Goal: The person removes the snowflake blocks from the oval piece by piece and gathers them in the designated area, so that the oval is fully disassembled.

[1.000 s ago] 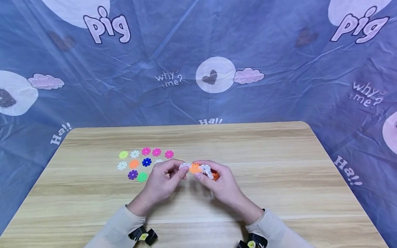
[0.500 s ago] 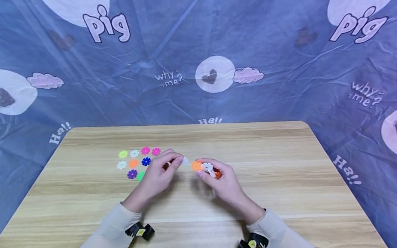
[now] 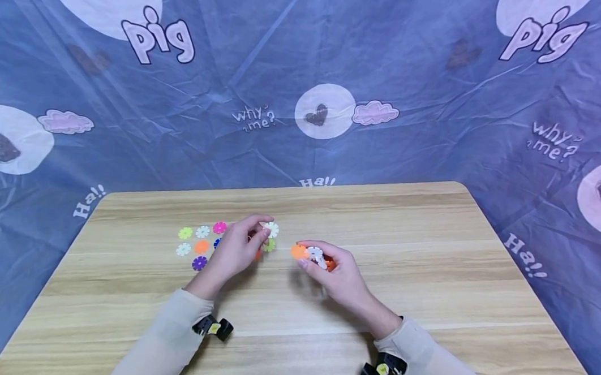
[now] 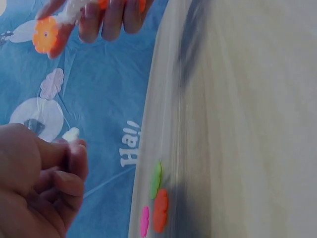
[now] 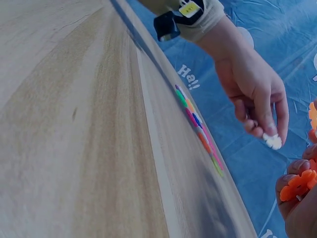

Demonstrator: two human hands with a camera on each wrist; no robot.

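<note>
Between thumb and index finger, my left hand (image 3: 237, 251) pinches a white snowflake disc (image 3: 273, 229) by its edge, held above the table. The right hand (image 3: 341, 273) grips a chain of linked snowflake discs (image 3: 298, 252), orange and white, with darker orange ones partly hidden in the palm. In the right wrist view a dark orange disc (image 5: 298, 186) of that chain shows between the fingers. The white disc and the chain are apart. Below the left fingers lie a yellow-green disc (image 3: 269, 245) and an orange-red disc (image 3: 258, 255), the latter partly covered by the hand.
Loose discs lie flat in rows at the left of the wooden table (image 3: 405, 227), among them a yellow disc (image 3: 185, 233), an orange disc (image 3: 201, 247) and a purple disc (image 3: 199, 263). Some are hidden under the left hand. A blue printed cloth (image 3: 206, 137) hangs behind the table.
My left hand has drawn the white disc away from the orange end of the chain, moving left and farther back over the loose discs. The right hand has stayed nearly still.
</note>
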